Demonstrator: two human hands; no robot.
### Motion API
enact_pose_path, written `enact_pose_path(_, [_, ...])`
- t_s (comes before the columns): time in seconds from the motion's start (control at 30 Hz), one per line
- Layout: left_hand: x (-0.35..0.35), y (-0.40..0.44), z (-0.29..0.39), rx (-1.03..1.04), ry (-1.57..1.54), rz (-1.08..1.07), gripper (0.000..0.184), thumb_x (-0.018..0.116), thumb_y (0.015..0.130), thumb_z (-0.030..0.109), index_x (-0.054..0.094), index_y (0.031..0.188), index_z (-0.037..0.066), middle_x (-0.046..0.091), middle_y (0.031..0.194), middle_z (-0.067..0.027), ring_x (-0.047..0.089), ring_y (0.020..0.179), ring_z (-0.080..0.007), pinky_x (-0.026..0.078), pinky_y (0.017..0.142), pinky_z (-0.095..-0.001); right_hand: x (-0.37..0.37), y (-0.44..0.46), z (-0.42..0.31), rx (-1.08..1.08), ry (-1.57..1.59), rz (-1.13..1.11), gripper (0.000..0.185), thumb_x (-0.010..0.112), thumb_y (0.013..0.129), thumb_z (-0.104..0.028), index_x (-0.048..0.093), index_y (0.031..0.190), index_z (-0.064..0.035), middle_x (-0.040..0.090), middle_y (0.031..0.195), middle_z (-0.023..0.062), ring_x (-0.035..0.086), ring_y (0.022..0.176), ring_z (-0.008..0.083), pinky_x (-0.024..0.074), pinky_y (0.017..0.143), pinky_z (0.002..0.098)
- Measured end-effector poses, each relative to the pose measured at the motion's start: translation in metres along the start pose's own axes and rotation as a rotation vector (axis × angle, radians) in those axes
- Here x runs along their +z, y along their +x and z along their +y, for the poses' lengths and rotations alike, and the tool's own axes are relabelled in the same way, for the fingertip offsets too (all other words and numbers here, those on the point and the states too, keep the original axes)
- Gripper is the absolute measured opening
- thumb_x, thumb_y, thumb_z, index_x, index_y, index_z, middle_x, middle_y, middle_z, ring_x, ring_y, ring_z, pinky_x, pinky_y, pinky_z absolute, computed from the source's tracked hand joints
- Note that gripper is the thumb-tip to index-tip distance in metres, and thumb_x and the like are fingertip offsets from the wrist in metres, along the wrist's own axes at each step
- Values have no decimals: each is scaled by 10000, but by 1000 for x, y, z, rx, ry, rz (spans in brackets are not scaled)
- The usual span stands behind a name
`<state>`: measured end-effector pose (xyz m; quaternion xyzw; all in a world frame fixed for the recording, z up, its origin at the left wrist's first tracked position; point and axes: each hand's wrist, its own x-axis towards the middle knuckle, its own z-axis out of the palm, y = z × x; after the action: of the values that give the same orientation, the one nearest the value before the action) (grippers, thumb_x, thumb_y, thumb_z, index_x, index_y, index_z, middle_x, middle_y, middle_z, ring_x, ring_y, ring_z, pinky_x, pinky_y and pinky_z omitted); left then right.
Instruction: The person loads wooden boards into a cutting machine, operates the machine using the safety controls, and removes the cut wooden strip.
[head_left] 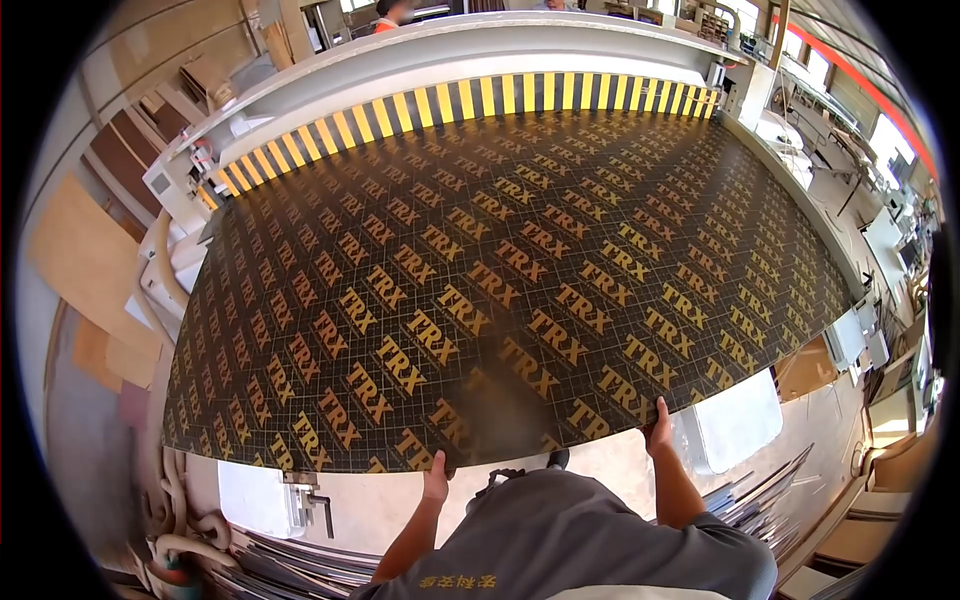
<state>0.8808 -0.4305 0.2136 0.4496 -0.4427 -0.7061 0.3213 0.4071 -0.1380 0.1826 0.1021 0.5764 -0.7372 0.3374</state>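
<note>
A large dark panel [500,290] printed all over with gold "TRX" lettering and thin grid lines lies flat in front of me. My left hand [436,478] holds its near edge left of my body, thumb on top and the other fingers mostly hidden beneath. Further right along the same edge, my right hand [659,432] grips the panel in the same way. The panel's far side reaches a yellow-and-black striped strip [460,100] on a long pale machine beam [480,45].
Flexible hoses [178,510] hang at the lower left. Long thin strips [755,495] lie on the floor at the right, with more at the left. A white support plate [738,420] shows under the near edge. A person in an orange top [386,24] is behind the machine.
</note>
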Motion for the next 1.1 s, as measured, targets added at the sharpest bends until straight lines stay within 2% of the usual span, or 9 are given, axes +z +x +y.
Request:
enact_pose_path(0.13, [0, 2, -4, -18, 39, 63, 373, 662, 1067, 488, 610, 1017, 122, 574, 799, 11, 513, 636, -118, 389, 560, -293, -1, 7, 8, -35, 43, 10, 713, 659, 1027, -605, 568, 1523, -101, 713, 1396, 85, 695, 1229, 248, 553, 1034, 424])
enact_pose_path(0.27, [-11, 9, -27, 11, 71, 139, 398, 635, 1087, 454, 624, 1167, 64, 621, 937, 0, 542, 747, -126, 446, 634, -295, -4, 11, 12, -51, 55, -14, 730, 656, 1021, -618, 559, 1529, -102, 697, 1430, 79, 667, 1283, 254, 518, 1098, 429])
enact_pose_path(0.3, [-17, 14, -36, 37, 107, 131, 448, 613, 1098, 451, 619, 1258, 33, 643, 1046, -19, 571, 843, -141, 480, 698, -306, -5, 13, 13, -53, 50, -17, 736, 655, 1019, -621, 556, 1533, -103, 692, 1440, 78, 659, 1299, 254, 508, 1115, 431])
enact_pose_path(0.4, [-25, 12, -45, -21, 116, 103, 470, 597, 1106, 450, 619, 1289, 18, 652, 1099, -32, 588, 900, -154, 495, 744, -311, -7, 12, 13, -42, 22, 10, 753, 655, 1015, -626, 541, 1546, -104, 685, 1453, 74, 651, 1316, 248, 497, 1131, 432])
enact_pose_path(0.43, [-25, 13, -46, -20, 143, 123, 517, 584, 1112, 452, 609, 1349, -7, 671, 1199, -66, 617, 1011, -194, 519, 850, -334, -7, 12, 13, -54, 27, -12, 762, 652, 1015, -630, 532, 1554, -104, 681, 1459, 72, 648, 1316, 244, 497, 1125, 424])
enact_pose_path(0.63, [-28, 18, -59, 45, 161, 160, 568, 565, 1117, 449, 587, 1417, -33, 679, 1322, -118, 626, 1160, -264, 504, 1013, -386, -11, 15, 14, -51, -21, -6, 778, 634, 1016, -656, 530, 1553, -102, 684, 1449, 75, 665, 1276, 239, 514, 1086, 411])
enact_pose_path(0.83, [-14, 9, -35, -32, 138, 167, 554, 554, 1123, 441, 585, 1396, -40, 671, 1262, -118, 626, 1110, -247, 523, 954, -370, -11, 14, 13, -59, -38, -16, 766, 628, 1016, -667, 549, 1529, -104, 705, 1395, 71, 679, 1232, 227, 527, 1049, 393])
enact_pose_path(1.03, [-20, 15, -53, 56, 119, 177, 525, 539, 1129, 407, 570, 1408, -37, 667, 1258, -105, 623, 1092, -228, 527, 937, -358, -20, 22, 17, -36, -81, 10, 706, 623, 1018, -676, 610, 1455, -122, 751, 1265, 47, 712, 1083, 187, 559, 877, 351])
enact_pose_path(1.1, [-10, 10, -40, 92, 97, 199, 469, 568, 1115, 461, 615, 1272, 21, 658, 1063, -43, 601, 871, -166, 495, 734, -325, -24, 25, 18, -34, -97, 12, 691, 623, 1017, -681, 625, 1432, -128, 758, 1234, 38, 716, 1052, 177, 558, 833, 342])
